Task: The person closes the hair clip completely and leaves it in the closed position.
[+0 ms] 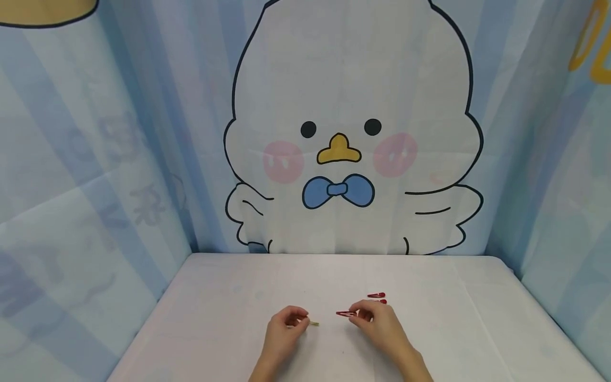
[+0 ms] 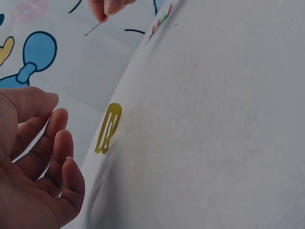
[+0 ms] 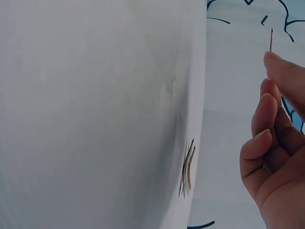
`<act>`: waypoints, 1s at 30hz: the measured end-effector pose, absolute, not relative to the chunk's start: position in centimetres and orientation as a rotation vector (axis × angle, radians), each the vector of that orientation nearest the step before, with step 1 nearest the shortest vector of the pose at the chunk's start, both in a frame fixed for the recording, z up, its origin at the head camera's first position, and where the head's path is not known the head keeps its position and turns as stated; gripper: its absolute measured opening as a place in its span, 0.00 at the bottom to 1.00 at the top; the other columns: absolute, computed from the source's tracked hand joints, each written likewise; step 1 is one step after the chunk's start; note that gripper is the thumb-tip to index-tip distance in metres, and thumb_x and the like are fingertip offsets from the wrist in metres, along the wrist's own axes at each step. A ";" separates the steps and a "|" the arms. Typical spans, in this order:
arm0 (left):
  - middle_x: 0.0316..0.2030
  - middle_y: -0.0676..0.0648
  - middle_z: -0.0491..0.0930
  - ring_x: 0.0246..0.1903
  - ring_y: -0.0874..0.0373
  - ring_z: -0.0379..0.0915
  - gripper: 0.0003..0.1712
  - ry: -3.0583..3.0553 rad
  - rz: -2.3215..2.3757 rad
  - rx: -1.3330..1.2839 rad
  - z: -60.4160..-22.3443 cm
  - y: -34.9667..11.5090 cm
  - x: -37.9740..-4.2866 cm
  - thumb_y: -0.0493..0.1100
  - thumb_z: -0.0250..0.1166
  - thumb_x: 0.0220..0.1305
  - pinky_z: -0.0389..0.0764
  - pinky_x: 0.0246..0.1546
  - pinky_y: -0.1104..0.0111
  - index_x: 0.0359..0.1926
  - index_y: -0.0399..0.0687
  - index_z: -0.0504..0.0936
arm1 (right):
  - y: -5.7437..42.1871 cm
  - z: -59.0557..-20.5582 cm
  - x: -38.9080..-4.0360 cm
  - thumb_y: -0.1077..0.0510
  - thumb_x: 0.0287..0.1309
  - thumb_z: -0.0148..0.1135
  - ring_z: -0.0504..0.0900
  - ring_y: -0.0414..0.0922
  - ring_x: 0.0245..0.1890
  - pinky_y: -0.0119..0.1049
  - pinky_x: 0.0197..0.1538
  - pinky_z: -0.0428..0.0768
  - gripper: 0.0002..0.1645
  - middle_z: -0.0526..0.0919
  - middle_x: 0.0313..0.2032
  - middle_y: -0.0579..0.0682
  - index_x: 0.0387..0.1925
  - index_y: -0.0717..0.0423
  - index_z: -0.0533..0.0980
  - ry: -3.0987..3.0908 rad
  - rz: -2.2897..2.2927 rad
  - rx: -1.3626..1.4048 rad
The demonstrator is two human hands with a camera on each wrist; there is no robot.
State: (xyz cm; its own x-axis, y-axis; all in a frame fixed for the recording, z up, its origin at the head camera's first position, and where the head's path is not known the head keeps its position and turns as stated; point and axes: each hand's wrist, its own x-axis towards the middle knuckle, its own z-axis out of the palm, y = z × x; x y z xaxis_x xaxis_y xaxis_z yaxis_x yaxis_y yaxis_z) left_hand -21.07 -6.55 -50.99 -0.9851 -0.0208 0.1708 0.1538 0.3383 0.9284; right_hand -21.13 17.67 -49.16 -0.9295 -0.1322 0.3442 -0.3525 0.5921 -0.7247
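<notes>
My right hand [image 1: 379,324] pinches a red snap hair clip [image 1: 345,313] by one end, between thumb and index finger. The clip is held up above the table and appears edge-on in the right wrist view [image 3: 271,40]. A yellow-green snap hair clip [image 2: 109,129] lies flat on the white table. Beside it, my left hand [image 1: 285,330] hovers with loosely bent fingers and holds nothing; in the left wrist view a gap separates the fingertips from that clip. Behind my right hand lie more red hair clips [image 1: 376,295], partly hidden by it.
The small group of clips [image 3: 187,169] on the table includes a green one among the red. The white-covered table [image 1: 215,297] ends at a backdrop curtain [image 1: 343,228] with a cartoon bird, and blue-striped curtains [image 1: 86,212] hang at both sides.
</notes>
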 end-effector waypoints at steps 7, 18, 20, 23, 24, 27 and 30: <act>0.31 0.52 0.83 0.30 0.60 0.74 0.08 -2.484 -1.670 -0.111 -51.3 -7.7 -21.9 0.30 0.71 0.56 0.74 0.31 0.71 0.36 0.42 0.85 | 19.2 -48.8 -21.5 0.63 0.50 0.77 0.71 0.36 0.24 0.32 0.30 0.72 0.12 0.74 0.22 0.38 0.31 0.44 0.83 -2.654 1.229 0.296; 0.32 0.52 0.81 0.31 0.59 0.73 0.10 -2.594 -1.607 -0.136 -51.2 -8.7 -23.6 0.28 0.69 0.56 0.74 0.32 0.69 0.38 0.43 0.84 | 21.0 -48.2 -22.5 0.63 0.51 0.77 0.71 0.37 0.26 0.33 0.31 0.71 0.10 0.75 0.23 0.38 0.32 0.45 0.84 -2.769 1.108 0.259; 0.32 0.52 0.81 0.31 0.58 0.73 0.11 -2.628 -1.588 -0.146 -51.1 -8.7 -23.9 0.28 0.69 0.56 0.74 0.32 0.68 0.38 0.43 0.84 | 21.4 -48.2 -22.6 0.62 0.51 0.77 0.71 0.37 0.25 0.33 0.31 0.71 0.10 0.74 0.23 0.38 0.32 0.45 0.84 -2.780 1.095 0.263; 0.32 0.53 0.80 0.31 0.58 0.73 0.11 -2.680 -1.565 -0.156 -51.0 -8.7 -24.3 0.28 0.70 0.56 0.75 0.32 0.67 0.39 0.44 0.84 | 22.0 -48.3 -22.7 0.60 0.51 0.77 0.71 0.37 0.25 0.34 0.32 0.71 0.09 0.74 0.22 0.38 0.31 0.44 0.84 -2.796 1.068 0.271; 0.31 0.53 0.80 0.31 0.58 0.73 0.11 -2.698 -1.562 -0.160 -50.9 -8.8 -24.4 0.29 0.70 0.57 0.75 0.32 0.67 0.39 0.45 0.84 | 22.2 -48.3 -22.7 0.60 0.51 0.77 0.71 0.37 0.25 0.34 0.32 0.71 0.09 0.74 0.22 0.38 0.31 0.43 0.84 -2.804 1.062 0.274; 0.31 0.52 0.79 0.31 0.57 0.73 0.10 -2.744 -1.566 -0.189 -50.8 -9.0 -24.7 0.29 0.70 0.57 0.75 0.33 0.66 0.39 0.45 0.84 | 22.7 -48.5 -22.9 0.59 0.51 0.77 0.71 0.38 0.25 0.35 0.32 0.70 0.09 0.74 0.22 0.38 0.29 0.43 0.83 -2.837 1.049 0.274; 0.32 0.52 0.80 0.31 0.57 0.72 0.09 -2.775 -1.586 -0.252 -50.9 -9.3 -24.9 0.31 0.71 0.57 0.74 0.33 0.65 0.39 0.45 0.84 | 23.1 -48.6 -23.0 0.59 0.52 0.77 0.70 0.40 0.26 0.36 0.32 0.69 0.09 0.74 0.23 0.40 0.29 0.44 0.82 -2.881 1.050 0.243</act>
State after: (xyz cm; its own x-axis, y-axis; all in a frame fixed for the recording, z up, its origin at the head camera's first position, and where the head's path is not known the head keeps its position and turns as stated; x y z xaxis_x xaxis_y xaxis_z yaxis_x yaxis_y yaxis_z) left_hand -24.86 -9.26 -50.85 -0.9856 0.1678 0.0218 0.1039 0.4986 0.8606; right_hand -22.96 23.12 -48.62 -0.9854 -0.1255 0.1153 -0.1703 0.7549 -0.6333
